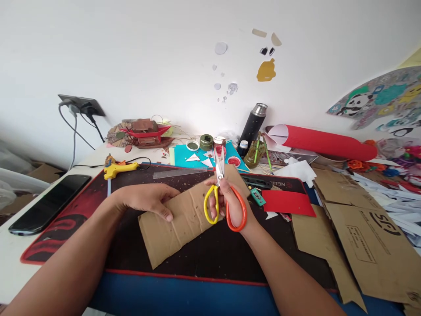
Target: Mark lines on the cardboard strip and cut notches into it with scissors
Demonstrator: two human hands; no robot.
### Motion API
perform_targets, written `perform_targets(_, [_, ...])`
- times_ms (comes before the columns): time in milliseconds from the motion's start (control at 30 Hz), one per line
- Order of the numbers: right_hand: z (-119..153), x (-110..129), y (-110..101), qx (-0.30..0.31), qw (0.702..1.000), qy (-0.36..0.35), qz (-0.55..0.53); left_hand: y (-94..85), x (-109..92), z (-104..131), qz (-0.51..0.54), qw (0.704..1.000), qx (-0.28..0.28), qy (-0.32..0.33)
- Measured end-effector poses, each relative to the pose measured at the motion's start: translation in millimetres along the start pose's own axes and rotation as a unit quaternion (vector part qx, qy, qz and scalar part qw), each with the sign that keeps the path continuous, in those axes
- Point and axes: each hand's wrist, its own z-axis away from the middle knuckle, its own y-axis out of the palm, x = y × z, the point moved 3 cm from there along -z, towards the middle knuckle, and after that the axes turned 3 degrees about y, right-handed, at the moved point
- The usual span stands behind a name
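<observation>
My left hand [153,201] grips the upper left edge of a brown cardboard piece [179,224], thumb on top and the other fingers hidden behind it. The cardboard lies slanted above the dark mat. In my right hand [230,202] is a pair of scissors [219,171] with one yellow and one orange-red handle. Their blades point away from me and stand slightly apart. My right thumb goes through the orange-red loop and fingers through the yellow one. Behind the scissors, the cardboard's far right end shows past my right hand.
A black phone [49,204] and a yellow hot glue gun [120,169] sit at the left. Paint jars [206,142] stand at the back near a black thermos [252,125]. Red paper [289,202] and larger cardboard sheets [371,245] lie to the right.
</observation>
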Motion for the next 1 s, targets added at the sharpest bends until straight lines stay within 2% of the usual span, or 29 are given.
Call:
perform_targets(67, [2.2,-1.3,2.3,0.029,1.0,0.003,0.012,0.2,-2.4,-3.8,-0.044,0.998,-0.032,0.017])
perform_targets(133, [4.8,-2.4,4.7,0.051,0.998,0.01,0.021,-6.0,-3.9,-5.7,-0.088,0.987,-0.127,0.046])
perform_targets(233, [8.0,-3.8,8.3,0.069,0.997,0.025,0.02,-18.0,-6.2,-3.5,-0.093,0.936,-0.321,0.108])
perform_targets(267, [8.9,-4.4,9.6,0.075,0.996,0.032,0.018,-19.6,-7.5,-2.3,-0.074,0.917,-0.368,0.134])
perform_targets(333, [10.2,-5.7,12.4,0.087,0.995,0.04,0.019,-17.9,-12.0,-1.6,-0.02,0.89,-0.415,0.19])
perform_targets(400, [11.6,-7.1,15.5,0.099,0.994,0.045,0.024,-11.1,-18.6,-3.5,0.034,0.878,-0.413,0.239])
perform_targets(533, [15.2,-11.5,21.6,0.126,0.989,0.067,0.03,6.5,-31.7,-11.8,0.097,0.888,-0.339,0.296])
perform_targets(667, [19.1,-16.1,25.9,0.147,0.983,0.1,0.038,13.1,-34.3,-16.6,0.123,0.892,-0.329,0.284])
perform_targets(833, [20.4,-16.1,27.2,0.148,0.982,0.101,0.052,11.7,-32.4,-16.5,0.134,0.9,-0.322,0.26])
perform_targets(1000, [19.6,-18.2,27.6,0.155,0.981,0.107,0.044,8.5,-31.3,-17.8,0.191,0.884,-0.316,0.286])
